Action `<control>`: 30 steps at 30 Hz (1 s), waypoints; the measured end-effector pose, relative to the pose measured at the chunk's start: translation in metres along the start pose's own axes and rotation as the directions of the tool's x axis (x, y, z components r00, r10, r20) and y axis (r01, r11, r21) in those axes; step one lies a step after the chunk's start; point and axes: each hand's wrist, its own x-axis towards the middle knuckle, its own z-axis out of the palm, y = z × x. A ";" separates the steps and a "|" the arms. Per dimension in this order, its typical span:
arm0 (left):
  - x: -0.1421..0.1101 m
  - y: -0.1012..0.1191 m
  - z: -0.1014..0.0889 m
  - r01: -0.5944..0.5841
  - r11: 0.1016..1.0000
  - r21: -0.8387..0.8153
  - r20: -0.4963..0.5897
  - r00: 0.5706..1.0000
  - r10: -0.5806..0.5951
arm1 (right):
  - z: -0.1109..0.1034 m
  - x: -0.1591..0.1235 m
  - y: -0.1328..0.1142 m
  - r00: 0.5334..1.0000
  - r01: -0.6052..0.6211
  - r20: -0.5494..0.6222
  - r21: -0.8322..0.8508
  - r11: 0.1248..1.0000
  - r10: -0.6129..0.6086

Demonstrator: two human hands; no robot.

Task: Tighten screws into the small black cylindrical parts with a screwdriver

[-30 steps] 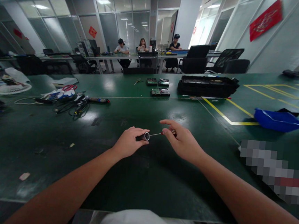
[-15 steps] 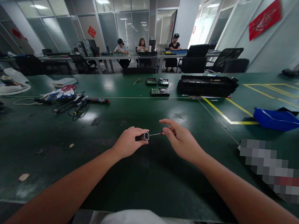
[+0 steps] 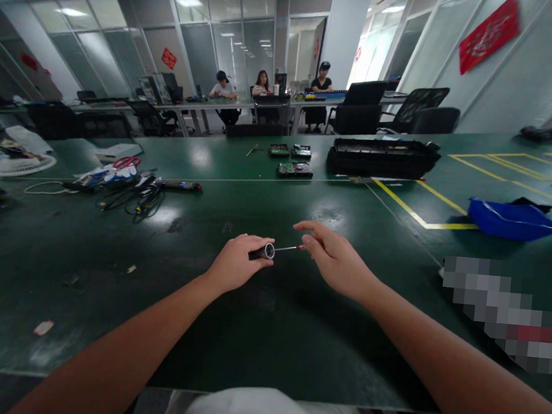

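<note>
Left hand [image 3: 232, 264] first: it is closed around a black flashlight-like tube [image 3: 258, 254], whose silver-rimmed mouth stands just clear of the fingers. Beside it, the right hand [image 3: 337, 254] pinches a thin screwdriver [image 3: 288, 248] by its red end, index finger held out straight; most of the handle is hidden in the palm. Both hang over the near middle of the green table [image 3: 269, 342]. The shaft reaches the tube's rim, though I can't tell whether its tip is inside or only touching. I'd judge this to be fine work at the mouth, calling for a steady tube and a shaft kept in line.

Around them, from the left, I see a white slotted dish [image 3: 21, 165] with something on it, a tangle of black cables [image 3: 144, 195] under red loops [image 3: 126, 162] that look like scissor handles, and a pen-shaped tool [image 3: 181, 186]. Farther back lie three hard drives [image 3: 295, 169], then a long black casing [image 3: 384, 158]. A blue tray [image 3: 511, 221] sits at the right, beyond a blurred-out object [image 3: 503, 317]. Nothing stands between the two hands except the shaft, and no clutter touches them.
</note>
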 end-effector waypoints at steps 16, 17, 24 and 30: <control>0.000 -0.002 0.001 0.004 1.000 -0.008 -0.018 1.000 -0.004 | 0.005 0.000 0.001 0.996 -0.008 -0.092 0.138 0.990 0.020; 0.000 -0.001 0.000 0.015 1.000 -0.011 -0.030 0.999 -0.015 | 0.006 0.001 0.001 0.994 0.002 -0.109 0.186 0.983 0.018; -0.001 0.005 -0.001 -0.094 0.995 0.046 -0.037 0.995 0.096 | 0.015 0.011 0.013 0.946 -0.123 -0.104 0.762 0.636 0.308; 0.001 0.003 -0.001 -0.037 0.998 0.051 0.016 0.999 0.036 | 0.021 0.016 0.023 0.886 -0.146 -0.111 0.855 0.498 0.451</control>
